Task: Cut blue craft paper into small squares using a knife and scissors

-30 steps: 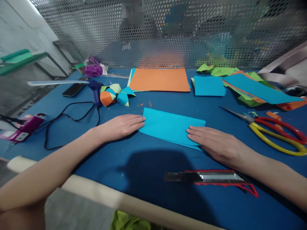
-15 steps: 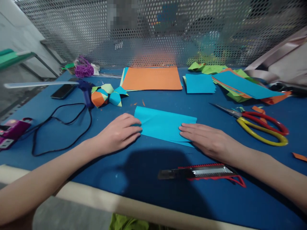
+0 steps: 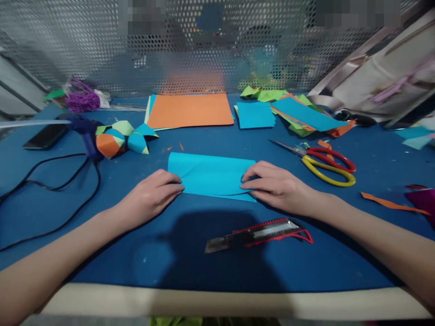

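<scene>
A bright blue sheet of paper (image 3: 210, 174) lies folded over on the table, its rounded fold at the far side and its near edges slightly apart. At its left end my left hand (image 3: 154, 192) holds the near corner, fingers bent and close together. My right hand (image 3: 275, 185) grips the right end, with its fingers curled on the paper's edge. Both thumbs are mostly hidden. Nearer to me lies a red and black utility knife (image 3: 260, 233), its blade pointing left.
Red and yellow-handled scissors (image 3: 326, 163) lie at the right. An orange paper stack (image 3: 190, 111), blue squares (image 3: 254, 114) and paper strips (image 3: 306, 113) line the back. Folded paper shapes (image 3: 110, 141), a glue gun (image 3: 87, 136) with its cord and a phone (image 3: 45, 136) are leftward.
The view has swung to the right, so things on the table appear further left. My right hand's fingers, flat before, are now bent at the paper's right end. My left hand stays at the left end.
</scene>
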The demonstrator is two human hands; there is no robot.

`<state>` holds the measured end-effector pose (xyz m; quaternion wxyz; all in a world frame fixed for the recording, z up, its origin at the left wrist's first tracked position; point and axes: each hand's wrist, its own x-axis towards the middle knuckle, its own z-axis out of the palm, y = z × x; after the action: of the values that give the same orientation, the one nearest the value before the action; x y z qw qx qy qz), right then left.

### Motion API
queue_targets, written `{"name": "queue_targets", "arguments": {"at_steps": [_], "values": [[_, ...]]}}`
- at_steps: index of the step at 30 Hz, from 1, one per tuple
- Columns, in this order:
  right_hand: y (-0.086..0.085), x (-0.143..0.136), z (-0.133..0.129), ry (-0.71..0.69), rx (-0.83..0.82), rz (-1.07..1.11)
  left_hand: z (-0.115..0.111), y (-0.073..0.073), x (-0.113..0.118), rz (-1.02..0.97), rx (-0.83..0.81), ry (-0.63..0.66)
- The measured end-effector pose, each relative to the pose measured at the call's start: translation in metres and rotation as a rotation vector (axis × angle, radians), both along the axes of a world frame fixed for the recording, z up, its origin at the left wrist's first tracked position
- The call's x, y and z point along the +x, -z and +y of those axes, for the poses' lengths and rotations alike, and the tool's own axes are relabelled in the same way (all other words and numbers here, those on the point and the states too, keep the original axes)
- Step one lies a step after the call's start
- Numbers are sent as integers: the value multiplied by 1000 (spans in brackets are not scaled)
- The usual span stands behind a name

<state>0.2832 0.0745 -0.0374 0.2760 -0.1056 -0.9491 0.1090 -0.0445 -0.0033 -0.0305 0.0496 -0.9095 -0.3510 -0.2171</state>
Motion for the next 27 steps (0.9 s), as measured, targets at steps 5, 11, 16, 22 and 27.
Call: {"name": "queue_targets", "arguments": {"at_steps": [5, 11, 16, 22, 27], "values": [[-8, 6, 0, 19, -80, -85, 0, 0, -2, 10, 1, 7], [-21, 10, -3, 23, -194, -192, 1, 0, -4, 14, -19, 5], [-24, 12, -5, 18, -198, -248, 0, 1, -5, 5, -25, 14], [-24, 15, -5, 0, -130, -299, 1, 2, -6, 26, -34, 1], [-26, 14, -6, -8, -139, -287, 1, 1, -7, 38, -19, 11]]}}
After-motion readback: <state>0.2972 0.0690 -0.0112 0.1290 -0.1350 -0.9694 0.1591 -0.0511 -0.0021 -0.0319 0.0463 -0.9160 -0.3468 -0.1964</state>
